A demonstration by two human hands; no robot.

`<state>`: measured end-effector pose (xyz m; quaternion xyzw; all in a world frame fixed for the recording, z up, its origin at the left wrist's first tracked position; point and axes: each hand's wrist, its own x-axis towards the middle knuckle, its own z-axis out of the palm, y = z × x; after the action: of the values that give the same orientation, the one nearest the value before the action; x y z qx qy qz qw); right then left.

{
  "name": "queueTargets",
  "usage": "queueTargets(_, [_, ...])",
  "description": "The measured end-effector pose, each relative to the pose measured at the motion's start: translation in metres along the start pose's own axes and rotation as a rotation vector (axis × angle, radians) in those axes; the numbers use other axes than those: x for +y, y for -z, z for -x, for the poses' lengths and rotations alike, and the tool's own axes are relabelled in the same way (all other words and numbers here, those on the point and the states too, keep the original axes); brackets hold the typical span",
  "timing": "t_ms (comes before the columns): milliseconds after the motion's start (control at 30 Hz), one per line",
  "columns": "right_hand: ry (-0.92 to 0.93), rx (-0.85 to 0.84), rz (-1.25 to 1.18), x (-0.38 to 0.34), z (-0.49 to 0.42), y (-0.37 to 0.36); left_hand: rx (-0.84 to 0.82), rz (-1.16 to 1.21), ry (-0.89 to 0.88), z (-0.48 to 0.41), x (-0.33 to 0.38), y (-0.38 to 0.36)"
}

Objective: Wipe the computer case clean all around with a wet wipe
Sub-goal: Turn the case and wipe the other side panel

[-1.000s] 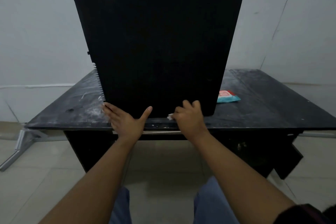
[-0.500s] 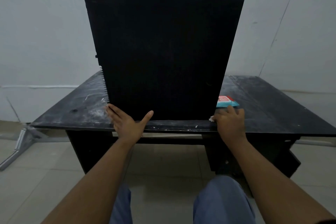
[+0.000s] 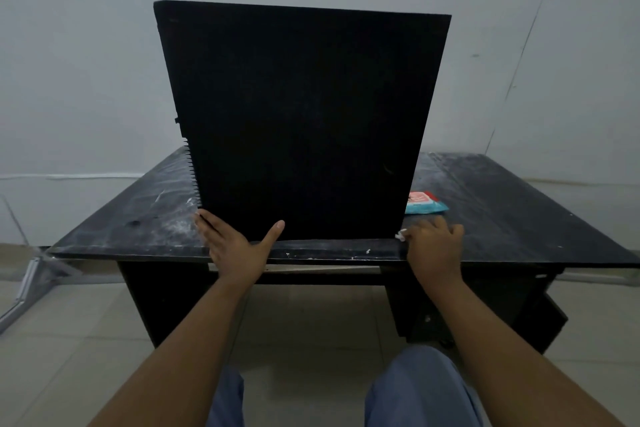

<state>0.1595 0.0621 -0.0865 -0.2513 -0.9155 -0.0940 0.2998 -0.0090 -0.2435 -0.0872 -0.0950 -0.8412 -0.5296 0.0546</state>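
Note:
The black computer case stands upright on the front of the black table, its broad side panel facing me. My left hand lies flat against the panel's lower left corner, fingers straight and thumb spread. My right hand is at the case's lower right corner on the table, fingers curled over a white wet wipe of which only a scrap shows at the thumb side.
A blue and red pack of wet wipes lies on the table just behind the case's right edge. The tabletop is dusty and scuffed. White walls stand close behind, tiled floor and my knees below.
My right hand slid the wipe rightward along the case's bottom edge, from the middle to the lower right corner. The left hand stayed pressed on the lower left corner.

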Motion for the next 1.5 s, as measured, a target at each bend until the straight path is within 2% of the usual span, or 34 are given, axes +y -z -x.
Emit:
queueTargets(67, [-0.101, 0.038, -0.07, 0.006, -0.001, 0.004, 0.01, -0.004, -0.003, 0.0, 0.0, -0.001])
queueTargets(133, [-0.15, 0.174, -0.185, 0.006, -0.005, 0.009, 0.013, -0.007, 0.0, 0.0, 0.0, -0.002])
queueTargets(233, [-0.116, 0.403, -0.318, -0.011, -0.02, 0.025, 0.014, -0.002, -0.001, 0.001, 0.001, -0.002])
queueTargets(300, [-0.107, 0.469, -0.416, -0.023, -0.033, 0.038, 0.019, -0.001, -0.004, 0.001, 0.0, 0.0])
queueTargets(367, [-0.131, 0.429, -0.492, -0.029, -0.039, 0.036, 0.012, -0.002, -0.01, 0.001, -0.002, 0.001])
queueTargets(500, [-0.194, 0.149, -0.715, -0.032, -0.011, -0.001, -0.019, 0.02, -0.02, 0.001, -0.002, 0.004])
queueTargets(567, [-0.265, 0.094, -0.827, -0.033, 0.004, -0.01, -0.018, 0.03, -0.026, 0.001, -0.002, 0.004])
queueTargets(733, [-0.557, 0.221, -1.121, -0.04, -0.014, 0.028, -0.01, 0.056, -0.035, 0.0, -0.004, 0.006])
queueTargets(833, [-0.49, 0.289, -1.2, -0.047, -0.043, 0.057, 0.047, 0.081, -0.029, 0.001, 0.003, 0.003])
queueTargets(933, [-0.47, 0.307, -1.249, -0.058, -0.064, 0.071, 0.126, 0.086, -0.142, 0.007, 0.023, -0.004])
queueTargets(1033, [-0.496, 0.27, -1.288, -0.064, -0.069, 0.071, 0.058, 0.136, -0.252, 0.013, 0.048, -0.011])
queueTargets(1233, [-0.482, 0.227, -1.304, -0.06, -0.07, 0.071, -0.051, 0.164, -0.202, 0.006, 0.065, -0.013])
queueTargets(1500, [-0.412, 0.286, -1.229, -0.064, -0.058, 0.068, -0.068, 0.158, -0.183, -0.007, 0.063, -0.005])
